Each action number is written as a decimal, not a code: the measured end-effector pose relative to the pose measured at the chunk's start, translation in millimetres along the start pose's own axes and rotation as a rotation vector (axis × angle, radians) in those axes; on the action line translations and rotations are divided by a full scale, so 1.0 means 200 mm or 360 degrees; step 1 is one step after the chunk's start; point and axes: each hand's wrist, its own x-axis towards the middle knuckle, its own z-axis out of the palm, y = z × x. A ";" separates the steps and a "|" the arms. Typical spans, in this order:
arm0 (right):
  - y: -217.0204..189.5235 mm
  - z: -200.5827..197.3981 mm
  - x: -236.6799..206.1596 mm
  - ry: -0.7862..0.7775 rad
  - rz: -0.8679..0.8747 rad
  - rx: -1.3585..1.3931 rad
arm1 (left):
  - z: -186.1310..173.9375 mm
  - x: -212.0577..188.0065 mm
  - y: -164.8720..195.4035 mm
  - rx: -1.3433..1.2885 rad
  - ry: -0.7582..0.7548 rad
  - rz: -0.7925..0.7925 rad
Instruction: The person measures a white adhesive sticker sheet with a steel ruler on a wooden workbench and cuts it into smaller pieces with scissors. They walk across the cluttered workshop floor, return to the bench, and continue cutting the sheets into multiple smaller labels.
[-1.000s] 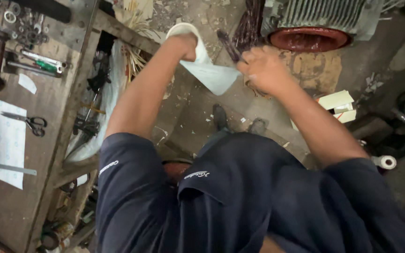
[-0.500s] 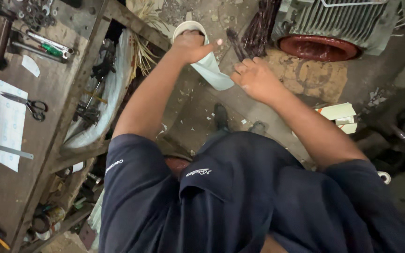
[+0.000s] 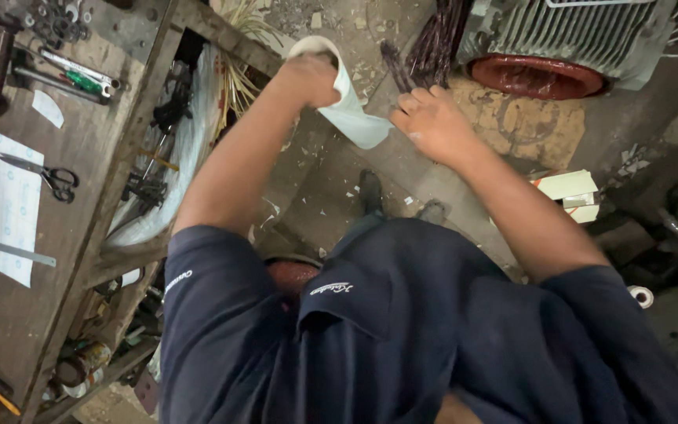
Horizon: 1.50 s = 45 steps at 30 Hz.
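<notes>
Two hands (left hand (image 3: 311, 78), right hand (image 3: 431, 122)), one white sheet (image 3: 352, 118)

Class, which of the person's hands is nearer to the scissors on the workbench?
Left. The left hand is closer to the scissors; the right hand lies farther away, beyond the white sheet.

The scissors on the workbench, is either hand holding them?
No, the scissors lie alone on the workbench, while both hands grip a white sheet.

A worn wooden workbench (image 3: 17, 314) runs along the left. On it lie black-handled scissors (image 3: 49, 177) over a white paper sheet (image 3: 11, 212), a steel ruler (image 3: 11, 251) near the front edge, and screwdrivers (image 3: 72, 74) at the far end.
</notes>
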 end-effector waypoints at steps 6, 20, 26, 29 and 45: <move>-0.02 0.05 0.05 0.0047 -0.0023 -0.0061 | -0.04 0.01 0.08 -0.0373 0.0079 -0.0505; -0.04 0.15 0.15 0.0096 -0.0063 -0.0029 | 0.10 -0.03 0.19 -0.0627 0.0144 -0.0428; -0.04 0.18 0.14 0.0175 -0.0101 -0.0082 | 0.03 -0.14 0.18 -0.0682 0.0216 -0.0359; 0.02 0.22 0.19 0.0123 -0.0051 -0.0043 | 0.01 -0.17 0.17 -0.0602 0.0164 -0.0247; -0.16 0.33 0.27 0.0557 0.0530 0.1606 | -0.03 -0.25 0.09 -0.0198 0.0963 -0.0060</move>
